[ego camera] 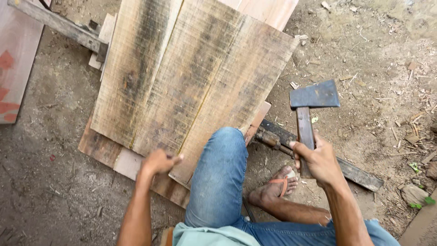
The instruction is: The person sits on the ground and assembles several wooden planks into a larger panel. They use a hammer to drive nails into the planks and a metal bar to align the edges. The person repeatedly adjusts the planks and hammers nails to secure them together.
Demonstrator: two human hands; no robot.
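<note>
While my knee covers the near edge of the weathered grey wooden planks (182, 77), my left hand (159, 161) curls there, grasp unclear; my right hand (318, 159) grips the dark-headed wooden-handled hatchet (314, 95), its lower handle hidden.

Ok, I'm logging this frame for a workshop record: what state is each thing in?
Right hand: closed around the axe handle.
Axe: raised, head up, clear of the wood.
Left hand: fist resting at the planks' near edge.
Planks: lying flat, side by side, stained dark.
Knee: pressed on the planks.
</note>
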